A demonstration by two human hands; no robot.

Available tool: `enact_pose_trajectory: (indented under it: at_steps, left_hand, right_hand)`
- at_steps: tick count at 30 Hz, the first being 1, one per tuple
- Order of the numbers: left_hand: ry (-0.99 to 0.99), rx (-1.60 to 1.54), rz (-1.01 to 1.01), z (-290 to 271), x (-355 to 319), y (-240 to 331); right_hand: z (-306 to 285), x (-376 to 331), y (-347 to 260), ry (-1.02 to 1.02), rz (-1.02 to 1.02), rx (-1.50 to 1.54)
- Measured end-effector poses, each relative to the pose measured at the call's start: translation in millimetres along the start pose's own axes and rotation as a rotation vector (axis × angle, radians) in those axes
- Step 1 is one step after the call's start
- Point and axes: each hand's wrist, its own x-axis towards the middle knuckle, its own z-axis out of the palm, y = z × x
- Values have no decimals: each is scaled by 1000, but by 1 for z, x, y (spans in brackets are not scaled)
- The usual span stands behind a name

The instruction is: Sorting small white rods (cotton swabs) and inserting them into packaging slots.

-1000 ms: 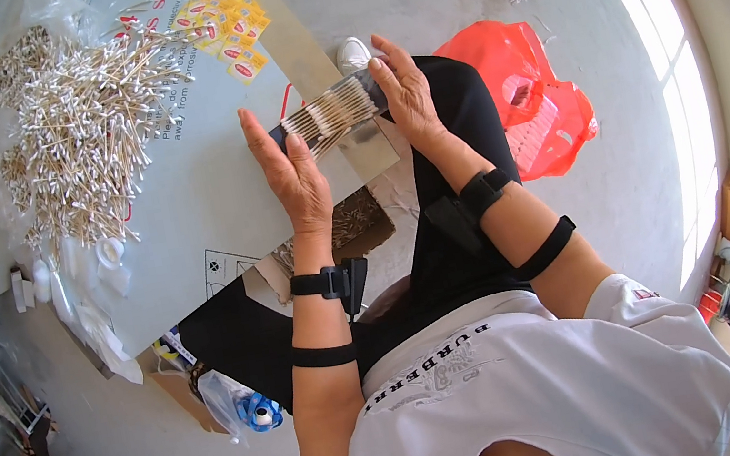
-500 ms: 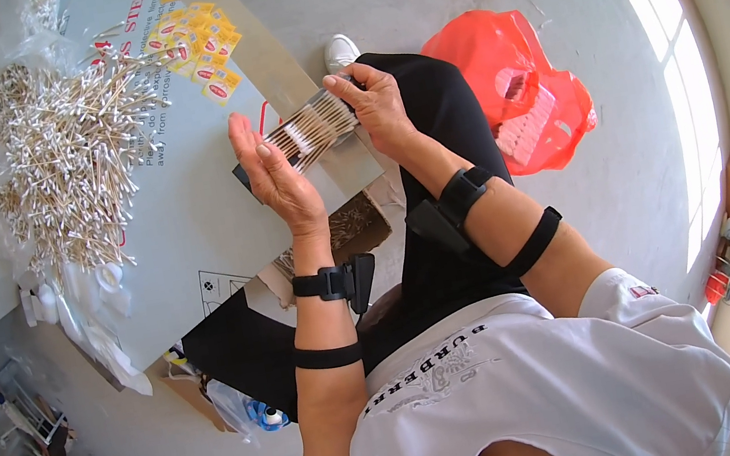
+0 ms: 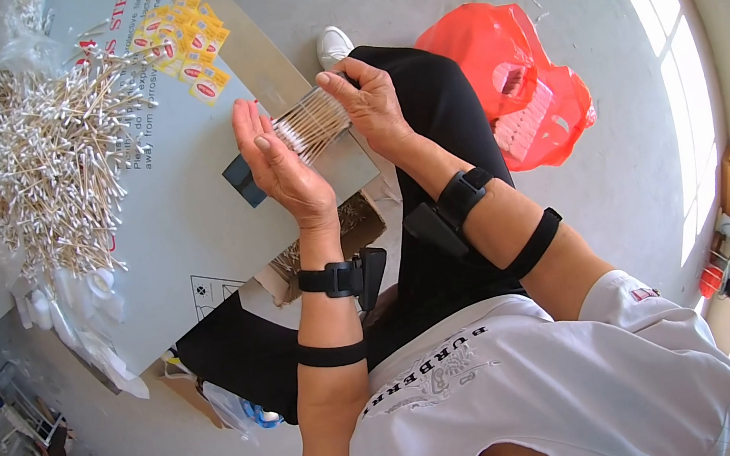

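A bundle of cotton swabs (image 3: 307, 129) lies between my hands above the table's near right corner. The swabs run side by side, with white tips toward my left palm; what looks like clear film covers their right part. My right hand (image 3: 371, 103) is closed on the bundle's right end, thumb on top. My left hand (image 3: 279, 160) stands on edge at the other end, fingers stretched and together, palm against the white tips. A dark flat strip (image 3: 244, 183) sticks out left of this hand; the rest of it is hidden.
A large heap of loose swabs (image 3: 55, 164) on clear plastic covers the left of the table (image 3: 187, 200). Yellow paper labels (image 3: 190, 49) lie behind. An open carton (image 3: 364, 220) sits below the table edge. On the floor at right is a red plastic bag (image 3: 487, 34) with packs in it.
My left hand has moved right toward my right hand. The swabs now sit closer together, and more of the dark strip shows left of my left hand.
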Motion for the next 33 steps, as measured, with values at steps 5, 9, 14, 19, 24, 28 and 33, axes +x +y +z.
enact_pose_trajectory:
  at_steps: [5, 9, 14, 19, 24, 28, 33]
  left_hand:
    - [45, -203, -77, -1, 1, -3]
    - [47, -227, -97, 0, 3, -3]
    - [50, -187, -49, 5, 6, -3]
    - [113, -144, -2, -1, -2, -2]
    - [202, -22, 50, 7, -12, -1]
    - [145, -132, 1, 11, -6, -3]
    - [108, -185, -36, 14, -5, -2]
  right_hand:
    - [0, -1, -3, -34, -38, -7]
    - [-4, -1, -5, -61, 9, 64]
    - [-4, 1, -4, -64, -45, -7]
    - [-7, 2, 2, -42, -72, -78]
    - [-7, 3, 6, -82, -32, 6]
    - [-8, 5, 9, -98, -86, -123]
    - [-9, 8, 15, -21, -188, -159]
